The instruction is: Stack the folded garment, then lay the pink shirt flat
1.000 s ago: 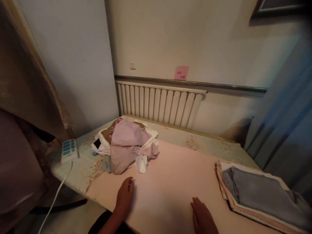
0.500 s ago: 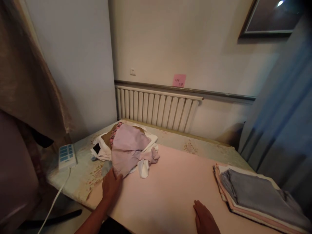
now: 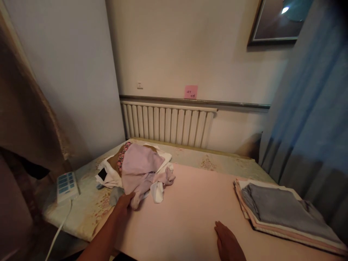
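A lilac garment (image 3: 144, 159) with a pink floral band (image 3: 124, 154) lies crumpled on top of a heap of clothes, left of centre. My left hand (image 3: 123, 206) is closed at the near edge of that garment, with a bunched fold of it beside the thumb. Some of its fingers are hidden. Lower right, my right hand (image 3: 228, 241) rests flat on the pink sheet (image 3: 187, 210), holding nothing. To its right lies a stack of folded clothes, with a grey folded garment (image 3: 282, 206) uppermost.
White clothes (image 3: 110, 172) stick out from under the lilac garment. A power strip (image 3: 66, 186) with a white cord lies on the left corner of the floral-covered table. A radiator (image 3: 168, 123) runs along the wall behind. A blue curtain (image 3: 304, 119) hangs at the right.
The view has shifted slightly. My left hand has taken up the near edge of the lilac garment, which is now bunched there. My right hand stays about where it was.
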The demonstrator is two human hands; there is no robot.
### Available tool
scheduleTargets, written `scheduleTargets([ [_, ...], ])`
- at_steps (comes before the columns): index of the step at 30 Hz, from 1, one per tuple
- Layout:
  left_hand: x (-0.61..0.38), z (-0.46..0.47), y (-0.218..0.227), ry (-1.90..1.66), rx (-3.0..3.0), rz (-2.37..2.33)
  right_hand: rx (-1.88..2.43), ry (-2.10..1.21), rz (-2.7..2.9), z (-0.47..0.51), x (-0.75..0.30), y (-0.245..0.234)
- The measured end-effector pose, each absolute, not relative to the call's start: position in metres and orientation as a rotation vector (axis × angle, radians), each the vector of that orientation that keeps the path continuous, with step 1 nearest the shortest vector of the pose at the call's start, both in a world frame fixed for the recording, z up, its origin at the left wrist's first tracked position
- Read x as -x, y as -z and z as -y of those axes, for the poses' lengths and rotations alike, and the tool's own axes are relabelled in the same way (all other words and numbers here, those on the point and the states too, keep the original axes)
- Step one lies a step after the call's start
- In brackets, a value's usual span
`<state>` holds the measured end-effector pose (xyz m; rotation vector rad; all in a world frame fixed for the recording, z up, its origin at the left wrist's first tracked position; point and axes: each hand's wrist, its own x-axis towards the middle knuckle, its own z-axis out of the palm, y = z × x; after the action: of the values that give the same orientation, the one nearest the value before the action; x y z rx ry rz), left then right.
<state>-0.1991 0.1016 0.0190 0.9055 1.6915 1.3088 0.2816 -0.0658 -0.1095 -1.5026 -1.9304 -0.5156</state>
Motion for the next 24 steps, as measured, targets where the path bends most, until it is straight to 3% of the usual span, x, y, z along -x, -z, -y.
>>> scheduleTargets([
  [14, 0.109, -0.091, -0.079, -1.341, -0.967, -1.033, 1.545, 0.512, 1.927, 0.067, -0.280, 0.113],
  [24, -0.012, -0.005, -0.004, -0.982, -1.146, -1.117, 1.589, 0.452, 1.898, 0.069, -0.277, 0.106],
])
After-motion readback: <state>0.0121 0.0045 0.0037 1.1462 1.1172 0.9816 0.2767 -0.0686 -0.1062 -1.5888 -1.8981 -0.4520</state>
